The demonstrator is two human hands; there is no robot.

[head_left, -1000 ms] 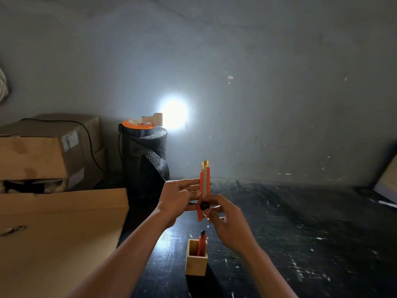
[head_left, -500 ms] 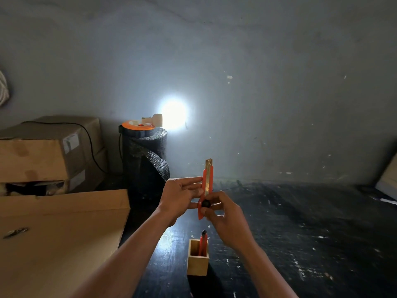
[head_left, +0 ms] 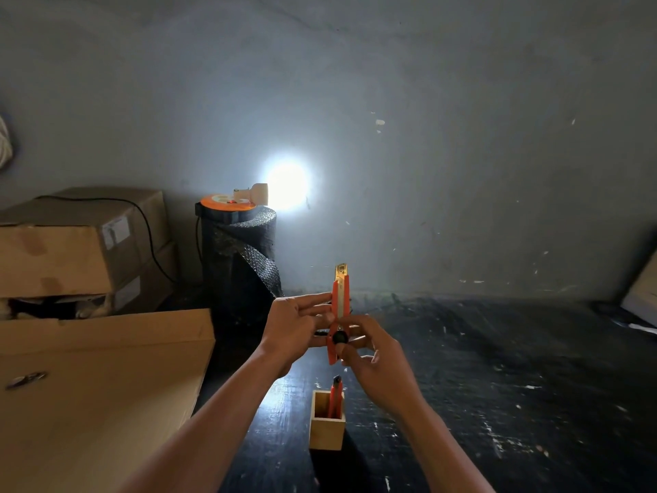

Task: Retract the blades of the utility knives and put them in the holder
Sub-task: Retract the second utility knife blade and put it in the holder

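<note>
I hold an orange utility knife (head_left: 339, 304) upright above the dark table, its metal tip pointing up. My left hand (head_left: 295, 327) grips the knife's body from the left. From the right, my right hand (head_left: 377, 354) holds the lower end, with the thumb just below the black wheel (head_left: 340, 338). Below the hands stands a small square wooden holder (head_left: 326, 430) with a second orange knife (head_left: 335, 394) upright inside it.
A large cardboard sheet (head_left: 89, 386) covers the table's left side. Stacked cardboard boxes (head_left: 71, 243) and a black roll (head_left: 241, 257) topped by an orange reel and a bright lamp (head_left: 286, 183) stand at the back left. The dark table (head_left: 497, 368) extends to the right.
Both hands and the knife have stayed almost in the same place. The knife's face has turned slightly and the right thumb has shifted on the black wheel.
</note>
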